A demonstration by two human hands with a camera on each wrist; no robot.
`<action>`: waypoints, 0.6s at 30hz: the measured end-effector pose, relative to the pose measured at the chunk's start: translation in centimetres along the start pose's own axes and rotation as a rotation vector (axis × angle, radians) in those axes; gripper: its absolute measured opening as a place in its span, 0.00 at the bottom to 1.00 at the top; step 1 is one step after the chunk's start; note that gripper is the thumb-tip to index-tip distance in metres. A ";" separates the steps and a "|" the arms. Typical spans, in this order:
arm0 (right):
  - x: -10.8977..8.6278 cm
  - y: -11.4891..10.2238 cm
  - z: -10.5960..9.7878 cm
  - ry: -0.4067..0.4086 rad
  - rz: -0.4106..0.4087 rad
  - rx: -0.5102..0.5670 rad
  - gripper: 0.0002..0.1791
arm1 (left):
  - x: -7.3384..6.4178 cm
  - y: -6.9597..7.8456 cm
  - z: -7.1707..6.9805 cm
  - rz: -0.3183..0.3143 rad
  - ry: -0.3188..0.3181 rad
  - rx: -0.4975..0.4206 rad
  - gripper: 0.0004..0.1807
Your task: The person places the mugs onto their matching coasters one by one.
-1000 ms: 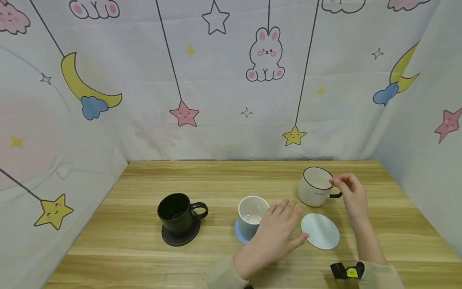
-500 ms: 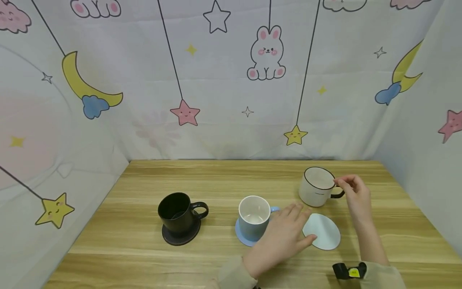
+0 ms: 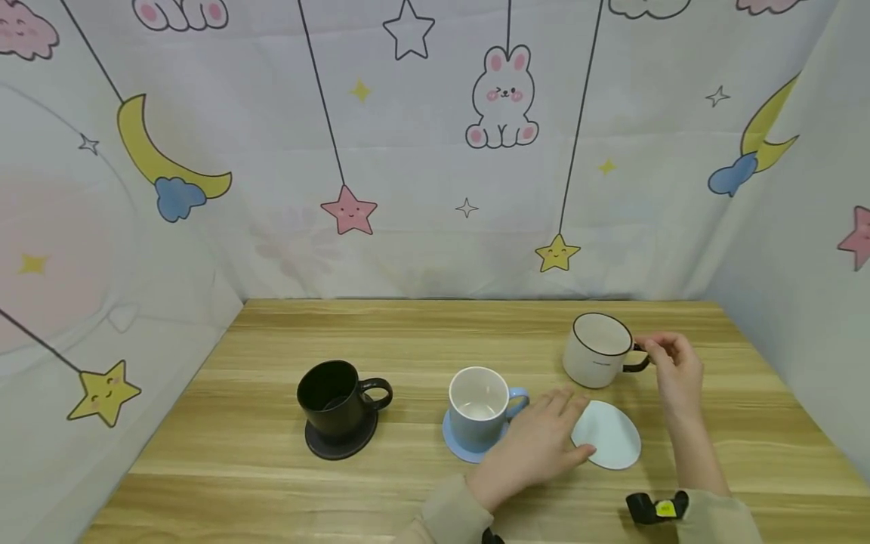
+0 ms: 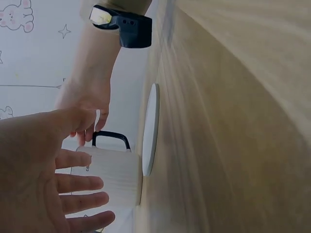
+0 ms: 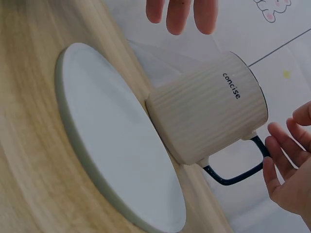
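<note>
A cream ribbed mug with a dark rim and dark handle stands upright at the right; its side reads "concise" in the right wrist view. My right hand is at its handle, fingers bent loosely beside the upper corner, thumb apart from them. A pale round coaster lies flat in front of that mug. Fingers spread, my left hand hovers between this coaster and a blue mug, partly covering both. The blue mug sits on a blue coaster, its handle pointing right.
On the left a black mug rests on a black coaster, handle to the right. The wooden table meets a patterned cloth backdrop at the back and sides.
My right hand has slid right, from the cream mug's rim to its handle. My left hand has shifted right, uncovering the blue mug's handle. The mugs look unmoved.
</note>
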State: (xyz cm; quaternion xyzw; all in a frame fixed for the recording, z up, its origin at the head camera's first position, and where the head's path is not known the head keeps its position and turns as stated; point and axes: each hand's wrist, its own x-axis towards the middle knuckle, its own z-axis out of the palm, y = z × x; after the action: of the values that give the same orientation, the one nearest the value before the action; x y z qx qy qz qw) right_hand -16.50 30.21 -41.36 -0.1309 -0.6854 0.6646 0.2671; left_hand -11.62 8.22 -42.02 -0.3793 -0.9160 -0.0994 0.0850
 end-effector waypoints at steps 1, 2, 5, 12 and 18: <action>0.1 0.1 0.0 0.005 -0.001 0.011 0.03 | 0.1 -0.1 0.1 -0.003 -0.018 -0.004 0.36; 0.2 0.2 0.0 0.009 -0.001 0.024 0.03 | 0.2 -0.2 0.2 -0.006 -0.035 -0.008 0.36; 0.4 0.3 -0.1 0.015 -0.008 0.073 0.05 | 0.4 -0.4 0.4 -0.023 -0.076 -0.024 0.36; 0.7 0.7 -0.5 0.015 0.002 0.142 0.06 | 0.7 -0.5 0.5 -0.040 -0.129 -0.055 0.36; 0.9 0.8 -0.5 0.021 0.012 0.139 0.01 | 1.1 -0.4 0.7 -0.033 -0.147 -0.059 0.37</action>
State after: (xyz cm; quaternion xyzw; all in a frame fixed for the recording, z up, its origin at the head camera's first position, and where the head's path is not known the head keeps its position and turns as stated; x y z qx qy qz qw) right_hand -17.12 31.16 -41.97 -0.1232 -0.6340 0.7109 0.2785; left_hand -12.77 8.89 -42.53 -0.3726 -0.9226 -0.0998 0.0046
